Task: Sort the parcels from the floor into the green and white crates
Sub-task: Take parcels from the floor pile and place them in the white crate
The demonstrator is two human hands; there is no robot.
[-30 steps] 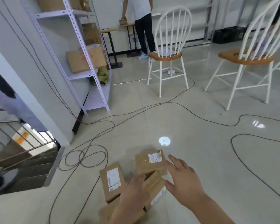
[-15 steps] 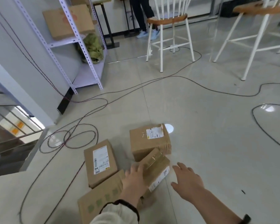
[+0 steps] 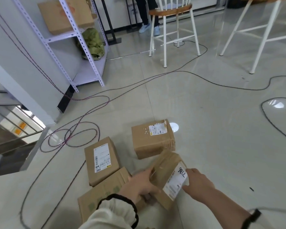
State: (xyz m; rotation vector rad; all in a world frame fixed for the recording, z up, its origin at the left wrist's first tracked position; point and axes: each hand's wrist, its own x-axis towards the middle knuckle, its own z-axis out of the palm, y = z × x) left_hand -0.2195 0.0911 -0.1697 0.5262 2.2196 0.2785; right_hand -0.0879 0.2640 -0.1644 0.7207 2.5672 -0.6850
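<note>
Small brown cardboard parcel [image 3: 167, 172], taped, lies tilted with its far end raised. It sits low centre, on the edge of a flat brown cardboard box with green print [image 3: 104, 194] lying on the glossy grey tiled floor [image 3: 221, 129]. A white shipping label with black handwritten marks covers its right face; creased clear tape runs over the top.

Left hand [image 3: 142, 184], in a cream sleeve with a dark cuff, grips the parcel's near-left side, fingers on the top and thumb curled underneath. Right hand [image 3: 198, 182] touches the label end, index finger at the upper corner and thumb at the lower edge. Cannot tell if it is gripping or just touching.

Two more brown cardboard boxes with white labels sit on the floor. One [image 3: 101, 161] is just left of the held parcel, touching the flat box. The other [image 3: 153, 139] is just behind it. Dark cables [image 3: 82, 134] loop over the floor to the left. White metal shelving unit [image 3: 69, 38] stands at upper left, white wooden chair [image 3: 173, 22] farther back.
</note>
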